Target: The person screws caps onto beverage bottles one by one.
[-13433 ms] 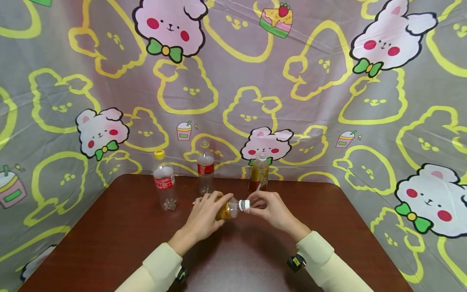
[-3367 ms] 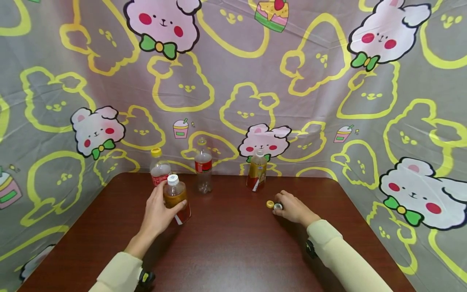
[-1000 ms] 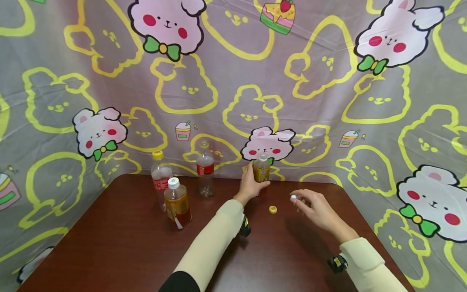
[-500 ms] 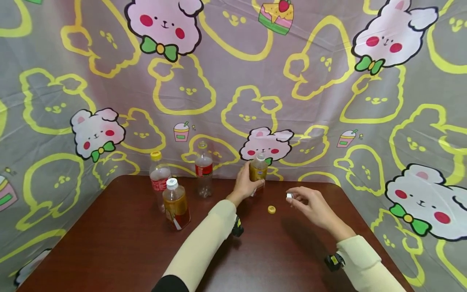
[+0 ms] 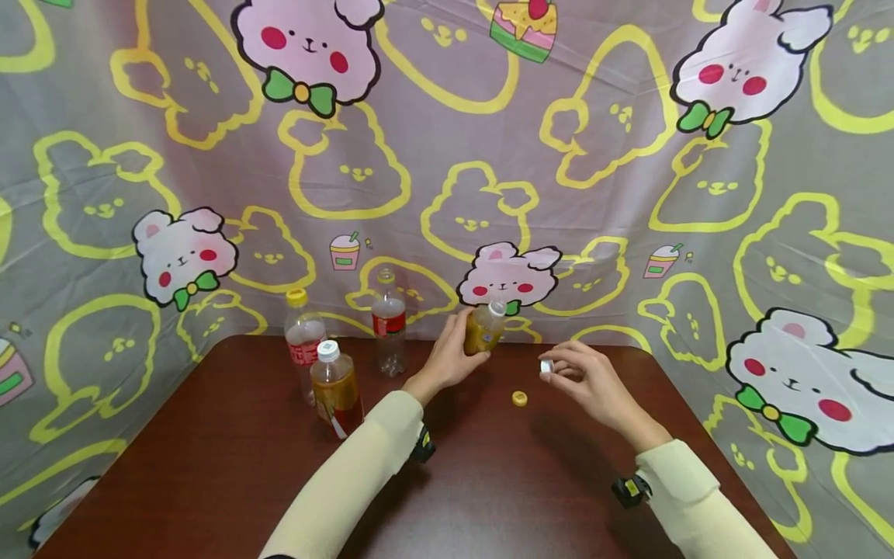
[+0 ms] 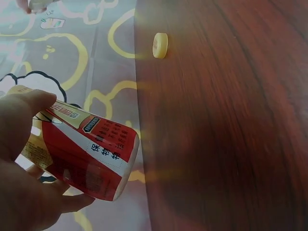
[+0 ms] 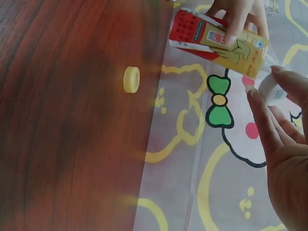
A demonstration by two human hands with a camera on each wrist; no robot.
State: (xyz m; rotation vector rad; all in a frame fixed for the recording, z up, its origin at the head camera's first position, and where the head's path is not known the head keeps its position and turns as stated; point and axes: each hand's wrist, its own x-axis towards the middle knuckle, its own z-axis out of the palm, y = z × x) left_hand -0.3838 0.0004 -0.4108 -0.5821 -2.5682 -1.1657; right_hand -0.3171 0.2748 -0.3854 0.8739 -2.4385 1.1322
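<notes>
My left hand [image 5: 447, 357] grips a drink bottle [image 5: 483, 330] with a yellow and red label, held off the table. The bottle leans to the right and its mouth has no cap on it. In the left wrist view its red lower label [image 6: 96, 149] faces the camera. My right hand [image 5: 594, 388] pinches a white bottle cap [image 5: 545, 367] between thumb and fingers, a short way right of the bottle's mouth. The right wrist view shows the white cap [image 7: 272, 90] close to the neck; whether they touch is unclear there. Below, a yellow cap [image 5: 520, 398] lies on the table.
On the left stands a similar bottle [image 5: 338, 392] with a white cap. Behind it is a clear bottle [image 5: 304, 349] with a red label and yellow cap. Another clear red-labelled bottle [image 5: 389, 326] stands farther back. A patterned cloth [image 5: 433, 116] hangs behind the brown table [image 5: 461, 497].
Over the last second my left hand has lifted the uncapped bottle, drawn it leftward and tilted it. Earlier, it let go of the white-capped bottle, and my right hand picked up the white cap.
</notes>
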